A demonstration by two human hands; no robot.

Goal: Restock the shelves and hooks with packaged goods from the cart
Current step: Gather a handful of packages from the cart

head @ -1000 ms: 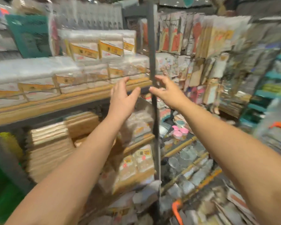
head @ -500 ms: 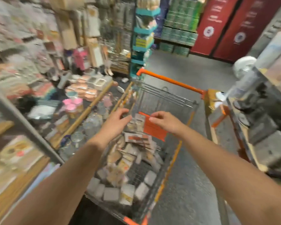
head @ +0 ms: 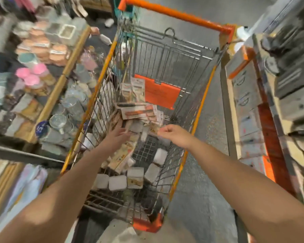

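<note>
Both your arms reach down into the cart, a wire basket with orange rails and an orange handle at its far end. Your left hand is in over the left side with fingers stretched out and relaxed — its grip released, fingertips touching or just short of the pile of carded packs heaped in the middle of the basket; motion blur keeps you from telling which. Your right hand hangs just right of that pile with its fingers curled in; whether they pinch the edge of a pack or close on nothing cannot be told. The goods are all in the cart: flat carded packs with orange print lie across each other in the centre, two more stand upright against the orange flap behind them, and small white boxes lie on the wire floor nearer you, with a few long cream packs leaning along the left wall. To the left of the cart, a low shelf with a wooden edge carries clear glass jars and pink-lidded tubs — all blurred. On the right, a stack of grey boxes stands on an orange-edged rack beside the cart.
</note>
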